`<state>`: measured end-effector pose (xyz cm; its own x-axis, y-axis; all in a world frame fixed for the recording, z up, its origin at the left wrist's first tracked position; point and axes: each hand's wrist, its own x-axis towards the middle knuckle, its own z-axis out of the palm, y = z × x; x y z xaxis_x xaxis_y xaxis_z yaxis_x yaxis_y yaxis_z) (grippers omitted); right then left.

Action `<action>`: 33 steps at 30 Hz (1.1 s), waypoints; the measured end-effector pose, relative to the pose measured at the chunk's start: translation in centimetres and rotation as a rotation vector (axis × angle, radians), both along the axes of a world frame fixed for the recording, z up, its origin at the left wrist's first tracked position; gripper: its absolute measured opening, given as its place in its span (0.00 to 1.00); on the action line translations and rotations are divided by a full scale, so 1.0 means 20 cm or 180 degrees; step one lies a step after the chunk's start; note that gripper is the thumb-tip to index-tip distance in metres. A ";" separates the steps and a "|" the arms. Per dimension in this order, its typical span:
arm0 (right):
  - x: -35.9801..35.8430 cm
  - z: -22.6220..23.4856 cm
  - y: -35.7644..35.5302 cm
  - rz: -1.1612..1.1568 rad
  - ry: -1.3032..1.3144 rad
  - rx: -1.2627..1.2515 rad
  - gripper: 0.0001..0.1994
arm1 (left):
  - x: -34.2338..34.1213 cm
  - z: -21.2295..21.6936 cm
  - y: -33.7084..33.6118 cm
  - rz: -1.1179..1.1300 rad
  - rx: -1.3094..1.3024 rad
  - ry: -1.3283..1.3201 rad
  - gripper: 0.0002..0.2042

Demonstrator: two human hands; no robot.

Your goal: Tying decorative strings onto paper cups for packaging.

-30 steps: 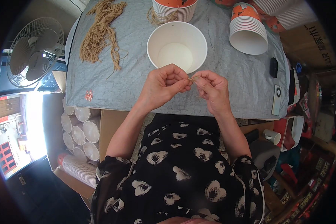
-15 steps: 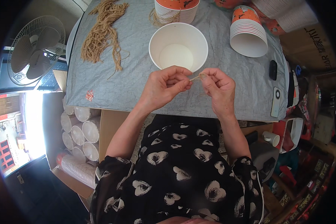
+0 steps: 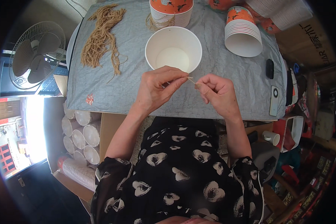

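My left hand point(image 3: 155, 87) pinches a thin tan string point(image 3: 191, 79) between thumb and forefinger. My right hand point(image 3: 219, 93) grips the same string a short way to the right, and a small stretch of it shows between the fingertips. Both hands are above the near rim of a white paper bucket point(image 3: 194, 41), whose open mouth faces up at me. Whether the string is fastened to the bucket is hidden by my fingers. Behind the bucket stands a stack of orange-and-white paper buckets point(image 3: 171, 16) with a tan cord loop point(image 3: 152, 23) hanging at its side.
A bundle of tan strings point(image 3: 100, 41) lies at the back left of the grey-covered table point(image 3: 134, 48). Tilted at the right is another bucket stack point(image 3: 243, 37). A black object point(image 3: 269, 68) and a phone point(image 3: 274, 100) lie by the right edge. A fan point(image 3: 36, 52) stands left.
My left thumb and forefinger have closed nearer the string's end, and my right hand has dropped slightly. The table's things sit a little further left in view.
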<state>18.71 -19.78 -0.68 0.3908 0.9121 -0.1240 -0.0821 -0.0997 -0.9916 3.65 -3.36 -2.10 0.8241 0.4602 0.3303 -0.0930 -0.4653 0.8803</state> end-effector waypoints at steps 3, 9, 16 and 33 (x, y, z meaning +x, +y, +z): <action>0.00 0.02 0.00 -0.0055 0.0187 0.0172 0.07 | 0.00 0.02 -0.04 0.0053 -0.0032 0.0182 0.10; -0.02 0.03 0.01 -0.0054 0.0151 0.0263 0.07 | 0.01 0.01 -0.06 -0.0061 -0.0681 0.0374 0.11; -0.01 0.03 0.00 -0.0058 0.0053 0.0252 0.06 | 0.00 -0.01 -0.03 -0.0286 -0.0620 0.0115 0.08; -0.01 0.16 -0.06 -0.0200 0.0423 0.1000 0.08 | 0.01 -0.10 -0.06 0.0614 0.0179 0.0313 0.10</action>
<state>18.58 -21.06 2.54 0.4465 0.8885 0.1054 -0.2088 0.2181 -0.9533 3.82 -4.47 -4.01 0.7520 0.5956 0.2823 0.0875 -0.5147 0.8529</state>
